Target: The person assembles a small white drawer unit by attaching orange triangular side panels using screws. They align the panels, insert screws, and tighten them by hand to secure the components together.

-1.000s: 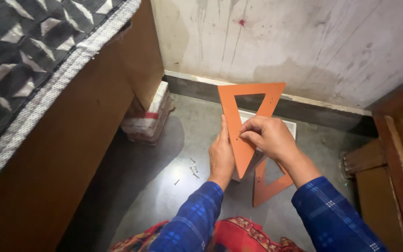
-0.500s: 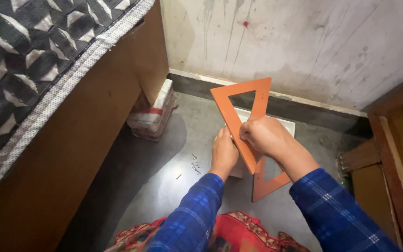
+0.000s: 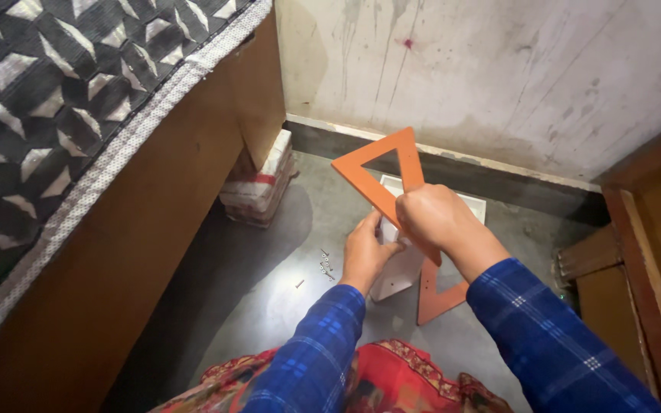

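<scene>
My right hand (image 3: 434,218) grips an orange triangular frame (image 3: 382,170) and holds it up, tilted, above the floor. Just below it, my left hand (image 3: 365,256) rests on a white board (image 3: 401,271) that lies on the grey floor. A second orange triangular frame (image 3: 437,298) lies flat beside the white board, partly under my right forearm. Several small screws (image 3: 323,265) lie loose on the floor just left of my left hand.
A bed with a black-and-white patterned cover (image 3: 63,99) and a brown wooden side panel (image 3: 139,260) fills the left. Bricks (image 3: 258,187) prop up its leg. A stained wall (image 3: 499,76) is ahead, and wooden furniture (image 3: 644,252) stands on the right.
The orange frame in my right hand has tilted and shifted to the left. My left hand has stayed on the white board.
</scene>
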